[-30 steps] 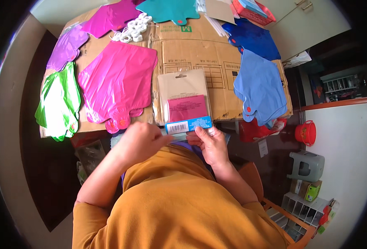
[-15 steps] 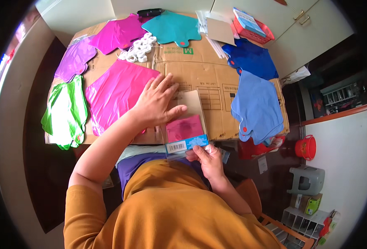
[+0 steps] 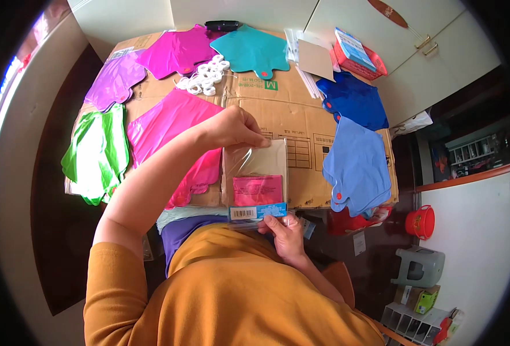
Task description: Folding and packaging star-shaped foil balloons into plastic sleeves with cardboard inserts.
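Note:
Upright before me at the near edge of the cardboard is a clear plastic packet, with a beige card and a folded pink foil piece inside. A blue label with a barcode runs along its lower end. My left hand pinches the packet's top edge between thumb and fingers. My right hand grips the lower right corner, thumb on the label. Under my left forearm lies a flat pink foil stack, which looks like uninflated balloons; the arm hides part of it.
Around the cardboard lie more foil stacks: green, purple, magenta, teal, dark blue and light blue. White ribbon rolls sit mid-back. A red basket stands back right.
My left hand has gone from lying spread beside the packet, over the pink stack, to pinching its top edge. The packet now sits straighter. My right hand keeps its grip.

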The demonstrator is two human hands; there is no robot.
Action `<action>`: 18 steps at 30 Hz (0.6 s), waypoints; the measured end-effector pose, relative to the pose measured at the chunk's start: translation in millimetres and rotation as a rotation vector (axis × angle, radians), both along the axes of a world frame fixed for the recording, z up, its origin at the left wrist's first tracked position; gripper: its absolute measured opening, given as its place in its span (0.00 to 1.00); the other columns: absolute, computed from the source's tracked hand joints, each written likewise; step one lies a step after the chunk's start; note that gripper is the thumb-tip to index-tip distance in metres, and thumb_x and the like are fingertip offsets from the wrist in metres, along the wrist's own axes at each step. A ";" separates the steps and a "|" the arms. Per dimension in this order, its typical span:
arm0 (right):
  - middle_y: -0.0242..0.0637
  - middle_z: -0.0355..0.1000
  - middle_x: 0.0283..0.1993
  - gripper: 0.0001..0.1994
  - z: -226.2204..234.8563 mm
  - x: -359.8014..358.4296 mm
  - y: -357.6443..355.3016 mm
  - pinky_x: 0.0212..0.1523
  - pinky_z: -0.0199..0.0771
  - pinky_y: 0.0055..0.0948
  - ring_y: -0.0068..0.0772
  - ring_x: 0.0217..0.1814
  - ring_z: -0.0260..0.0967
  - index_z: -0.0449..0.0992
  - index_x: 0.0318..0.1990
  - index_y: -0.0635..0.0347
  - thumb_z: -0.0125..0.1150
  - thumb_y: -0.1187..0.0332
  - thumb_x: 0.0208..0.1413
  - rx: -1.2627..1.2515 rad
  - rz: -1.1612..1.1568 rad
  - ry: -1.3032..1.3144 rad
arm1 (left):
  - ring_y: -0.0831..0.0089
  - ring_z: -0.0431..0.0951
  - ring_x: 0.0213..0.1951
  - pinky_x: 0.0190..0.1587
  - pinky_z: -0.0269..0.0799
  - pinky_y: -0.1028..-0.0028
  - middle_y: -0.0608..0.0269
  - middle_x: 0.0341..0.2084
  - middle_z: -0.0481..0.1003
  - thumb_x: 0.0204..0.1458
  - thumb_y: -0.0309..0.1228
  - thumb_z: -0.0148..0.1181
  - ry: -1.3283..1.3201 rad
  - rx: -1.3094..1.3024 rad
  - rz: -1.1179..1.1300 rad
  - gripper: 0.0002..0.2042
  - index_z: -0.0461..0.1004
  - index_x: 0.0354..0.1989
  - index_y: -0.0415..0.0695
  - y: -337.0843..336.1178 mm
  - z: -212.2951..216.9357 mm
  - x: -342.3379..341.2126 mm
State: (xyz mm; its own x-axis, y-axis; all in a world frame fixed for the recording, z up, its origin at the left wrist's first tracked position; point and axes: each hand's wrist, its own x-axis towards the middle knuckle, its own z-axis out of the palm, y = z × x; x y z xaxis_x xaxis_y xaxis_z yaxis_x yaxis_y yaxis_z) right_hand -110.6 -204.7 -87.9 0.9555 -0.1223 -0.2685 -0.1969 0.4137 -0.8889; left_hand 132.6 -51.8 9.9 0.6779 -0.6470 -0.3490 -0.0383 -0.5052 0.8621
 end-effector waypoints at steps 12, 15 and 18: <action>0.36 0.77 0.32 0.07 -3.3 1.5 1.8 0.33 0.74 0.24 0.23 0.30 0.72 0.77 0.38 0.61 0.60 0.67 0.59 0.033 -0.011 0.046 | 0.83 0.70 0.26 0.30 0.67 0.77 0.69 0.22 0.76 0.57 0.39 0.59 0.090 -0.163 -0.072 0.15 0.80 0.32 0.37 7.3 -17.0 4.4; 0.37 0.76 0.32 0.07 -2.3 1.0 1.9 0.34 0.74 0.26 0.25 0.28 0.71 0.76 0.38 0.61 0.60 0.67 0.60 0.036 -0.017 0.048 | 0.85 0.70 0.27 0.31 0.67 0.80 0.70 0.23 0.76 0.58 0.38 0.58 0.193 -0.084 -0.112 0.15 0.80 0.34 0.36 9.7 -4.6 10.0; 0.37 0.76 0.32 0.07 -3.5 -0.3 1.2 0.34 0.74 0.27 0.25 0.29 0.72 0.76 0.38 0.61 0.59 0.67 0.60 0.029 -0.004 0.061 | 0.86 0.71 0.27 0.31 0.67 0.83 0.71 0.25 0.77 0.56 0.35 0.60 0.073 -0.059 -0.186 0.13 0.79 0.33 0.35 13.5 4.3 9.3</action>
State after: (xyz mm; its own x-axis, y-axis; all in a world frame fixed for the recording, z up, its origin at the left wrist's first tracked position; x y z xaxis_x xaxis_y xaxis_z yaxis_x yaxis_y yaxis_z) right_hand -110.9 -203.6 -91.4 0.9367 -0.1173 -0.3300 -0.2488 0.4404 -0.8627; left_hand 142.0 -38.3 14.3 0.5190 -0.7796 -0.3505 -0.0627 -0.4437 0.8940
